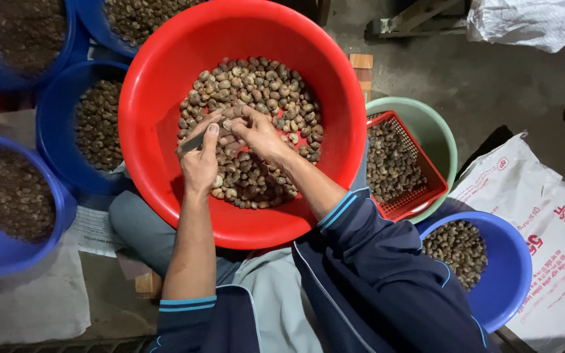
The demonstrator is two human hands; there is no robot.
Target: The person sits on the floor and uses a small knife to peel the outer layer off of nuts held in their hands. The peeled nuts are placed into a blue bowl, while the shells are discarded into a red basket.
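While both forearms poke out of dark blue sleeves pushed up at the cuffs, the hands meet right over the big red basin sitting on the person's lap. Left hand is curled around a thin grey blade tool, thumb pressed along it. Right hand has its fingertips pinched narrow on a single nut, touching the left hand's fingers. Just under them is the heap of brown nuts covering the basin floor. Off to the right, a small red mesh basket of nuts sits inside a green bowl. Blue tubs of nuts ring the far left side.
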